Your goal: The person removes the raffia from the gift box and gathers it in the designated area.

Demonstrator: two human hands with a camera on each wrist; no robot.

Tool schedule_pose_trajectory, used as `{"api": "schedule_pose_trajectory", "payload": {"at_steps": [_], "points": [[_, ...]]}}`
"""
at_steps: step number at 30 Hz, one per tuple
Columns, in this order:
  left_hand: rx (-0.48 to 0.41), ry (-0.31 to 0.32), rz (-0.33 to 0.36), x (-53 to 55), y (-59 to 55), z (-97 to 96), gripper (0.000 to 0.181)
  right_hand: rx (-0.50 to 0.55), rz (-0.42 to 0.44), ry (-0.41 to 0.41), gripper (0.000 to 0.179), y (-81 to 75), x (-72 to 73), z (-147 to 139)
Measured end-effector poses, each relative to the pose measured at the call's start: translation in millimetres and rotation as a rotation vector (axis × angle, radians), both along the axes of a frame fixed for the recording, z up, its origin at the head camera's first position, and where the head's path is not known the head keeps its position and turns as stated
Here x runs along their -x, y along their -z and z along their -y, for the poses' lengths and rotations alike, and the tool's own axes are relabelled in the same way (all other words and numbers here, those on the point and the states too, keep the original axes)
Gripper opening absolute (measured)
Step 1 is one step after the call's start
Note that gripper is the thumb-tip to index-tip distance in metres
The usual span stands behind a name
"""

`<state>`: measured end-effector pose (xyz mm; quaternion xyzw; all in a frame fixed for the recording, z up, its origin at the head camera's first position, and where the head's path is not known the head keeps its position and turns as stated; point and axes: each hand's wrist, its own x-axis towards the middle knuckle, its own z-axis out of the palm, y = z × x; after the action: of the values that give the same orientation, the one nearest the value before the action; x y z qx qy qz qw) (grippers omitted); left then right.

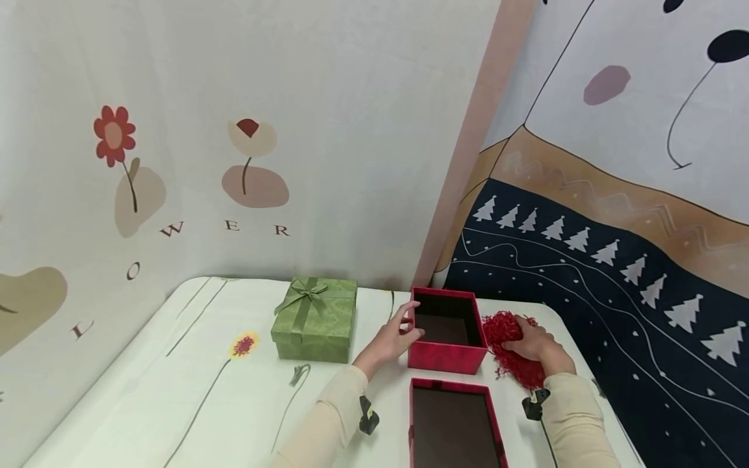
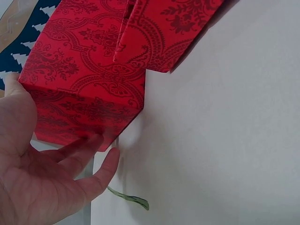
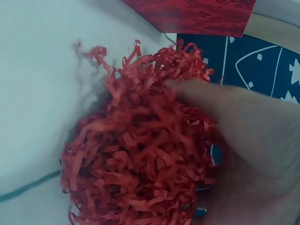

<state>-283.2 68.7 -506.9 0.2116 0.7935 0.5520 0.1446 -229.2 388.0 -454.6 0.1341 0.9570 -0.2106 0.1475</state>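
A red patterned gift box [image 1: 447,359] stands with its top off, its dark inside showing. At its left wall is my left hand [image 1: 393,338], thumb over the rim near the front corner, the other fingers spread along the outside. In the left wrist view the fingers [image 2: 110,166] lie beside the shaded wall. Right of the box, a loose clump of red shredded paper [image 1: 504,328] rests on the table. My right hand [image 1: 532,341] grips it from above, the thumb [image 3: 197,91] sunk into the strands; the other fingertips are hidden.
Just in front of the box lies its red lid [image 1: 456,426], dark inside up. A green gift box [image 1: 316,325] with a ribbon bow stands at the back left. The white table [image 1: 193,364] carries a printed flower pattern; patterned cloth walls [image 1: 351,130] rise behind it.
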Motion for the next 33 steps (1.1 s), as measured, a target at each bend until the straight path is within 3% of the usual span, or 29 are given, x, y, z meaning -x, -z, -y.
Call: {"api": "schedule_pose_trajectory", "payload": {"at_steps": [11, 19, 22, 26, 30, 33], "points": [[-0.004, 0.006, 0.004, -1.4, -4.3, -0.7, 0.061, -0.045, -0.074, 0.02, 0.087, -16.4, -4.7, 3], [0.003, -0.057, -0.046, -3.2, -13.1, 2.9, 0.067, -0.056, -0.156, -0.002, 0.08, -27.4, -4.8, 15], [-0.001, -0.092, -0.066, -6.3, -30.4, 9.4, 0.071, -0.064, -0.212, -0.028, 0.079, -38.6, -4.1, 24], [0.058, -0.097, -0.196, -5.4, -72.9, 26.1, 0.069, -0.059, -0.308, -0.067, 0.077, -65.3, 0.5, 36], [0.226, -0.146, -0.325, -0.8, -112.0, 65.2, 0.071, -0.045, -0.394, -0.116, 0.074, -87.5, 12.4, 62], [0.371, -0.229, -0.366, 3.7, -125.0, 103.0, 0.072, -0.041, -0.429, -0.162, 0.072, -95.5, 21.2, 86]]}}
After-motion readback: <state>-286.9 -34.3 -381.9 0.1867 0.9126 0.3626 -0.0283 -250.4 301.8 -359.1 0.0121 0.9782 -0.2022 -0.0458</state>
